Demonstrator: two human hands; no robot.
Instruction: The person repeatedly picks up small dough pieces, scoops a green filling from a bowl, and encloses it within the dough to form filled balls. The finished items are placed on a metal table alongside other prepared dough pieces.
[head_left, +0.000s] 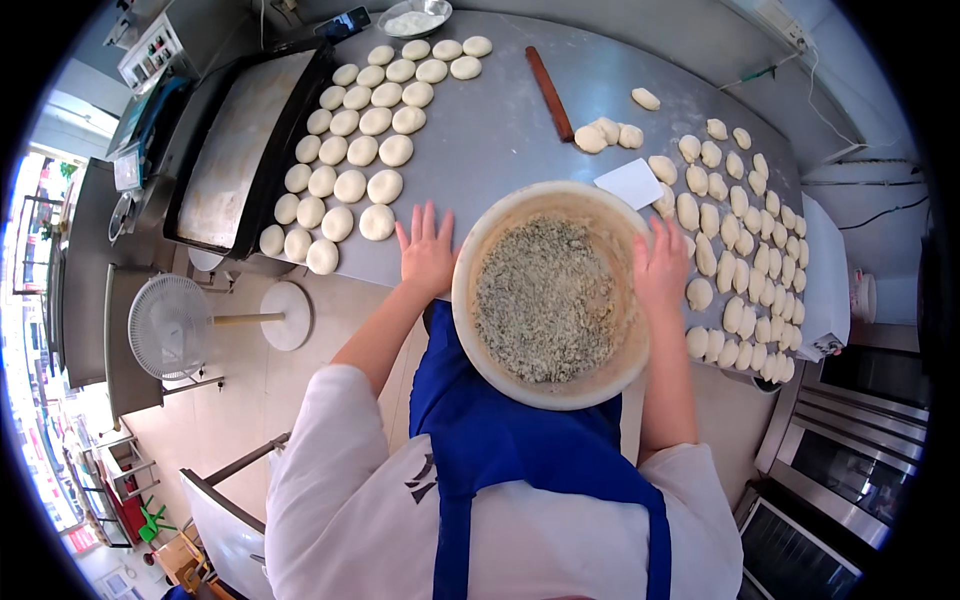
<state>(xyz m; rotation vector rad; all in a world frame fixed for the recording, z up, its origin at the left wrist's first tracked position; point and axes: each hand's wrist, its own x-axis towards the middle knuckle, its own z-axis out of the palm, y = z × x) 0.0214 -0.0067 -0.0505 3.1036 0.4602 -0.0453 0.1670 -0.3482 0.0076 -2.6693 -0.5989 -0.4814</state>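
A large pale bowl (469, 315) holds a crumbly grey-green filling (551, 300). It sits at the front edge of the metal table (480, 142), against the blue apron (517, 442). My left hand (427, 259) lies palm down on the table edge with fingers spread, just left of the bowl. At the bowl's right side, my right hand (661, 266) holds the rim, its thumb at the inner edge and its fingers outside. Beyond that rim lies a white dough scraper (628, 184). Flattened dough rounds (376, 223) stand in rows left of my left hand.
Many oblong dough pieces (709, 219) cover the table's right side. A wooden rolling pin (549, 94) lies near a dough cluster (592, 138). At the far left are a black-rimmed baking pan (244, 142), a phone (343, 24) and a flour bowl (414, 21). A fan (171, 326) stands beyond the left edge.
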